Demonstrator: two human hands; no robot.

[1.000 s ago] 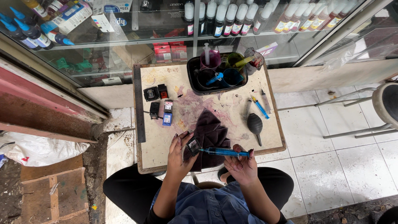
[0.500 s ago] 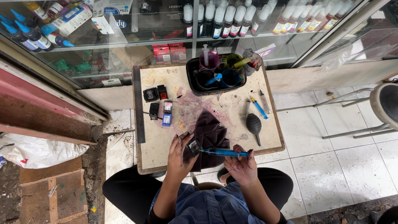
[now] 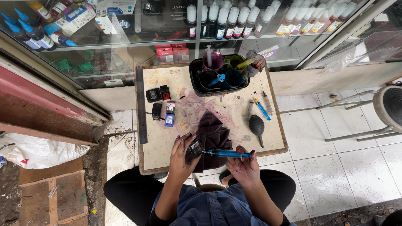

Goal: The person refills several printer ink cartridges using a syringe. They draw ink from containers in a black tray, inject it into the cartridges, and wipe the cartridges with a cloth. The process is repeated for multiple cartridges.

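The ink cartridge (image 3: 195, 147) is a small black block, held tilted in the left hand (image 3: 182, 155) over the near edge of the counter (image 3: 159, 146), above a crumpled dark maroon cloth (image 3: 212, 136). The syringe (image 3: 226, 153), filled with blue ink, lies nearly level in the right hand (image 3: 243, 165). Its needle tip points toward 9 o'clock and meets the cartridge, while the plunger end sits at 3 o'clock among the fingers.
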